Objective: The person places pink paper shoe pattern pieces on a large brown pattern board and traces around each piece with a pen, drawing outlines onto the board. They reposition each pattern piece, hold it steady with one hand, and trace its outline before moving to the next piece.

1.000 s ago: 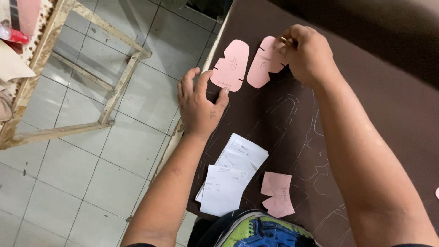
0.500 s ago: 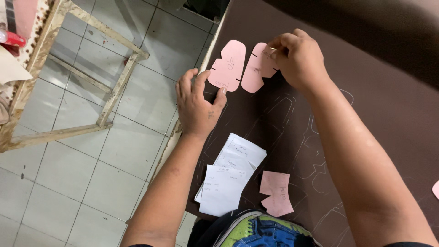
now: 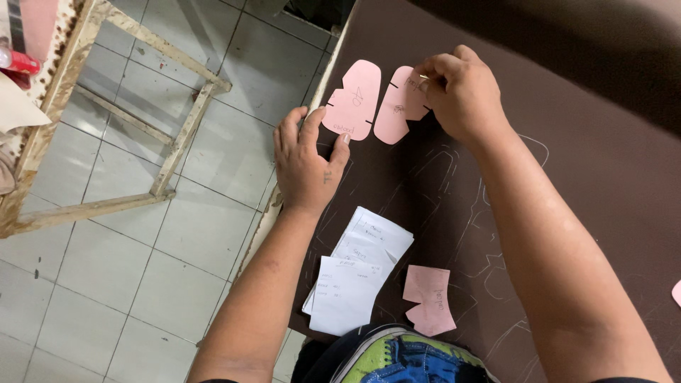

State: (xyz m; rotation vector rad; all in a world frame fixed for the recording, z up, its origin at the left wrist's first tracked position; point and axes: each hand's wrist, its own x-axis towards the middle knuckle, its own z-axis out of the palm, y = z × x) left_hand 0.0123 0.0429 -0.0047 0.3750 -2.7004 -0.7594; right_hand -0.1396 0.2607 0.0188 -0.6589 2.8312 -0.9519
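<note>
Brown surface (image 3: 567,142): left hand (image 3: 306,162) lies flat, open, touching one thin, bendy pink card shape (image 3: 352,99). Right hand (image 3: 461,92) pinches a small stick (image 3: 423,76) on the other pink shape (image 3: 401,105).

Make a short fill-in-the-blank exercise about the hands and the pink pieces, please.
1. Both hands work on a dark ____ sheet.
2. The left hand presses the left pink pattern piece with its ____.
3. The right hand holds a thin ____ at the other pink piece.

Missing: brown; fingertips; marking tool
</note>
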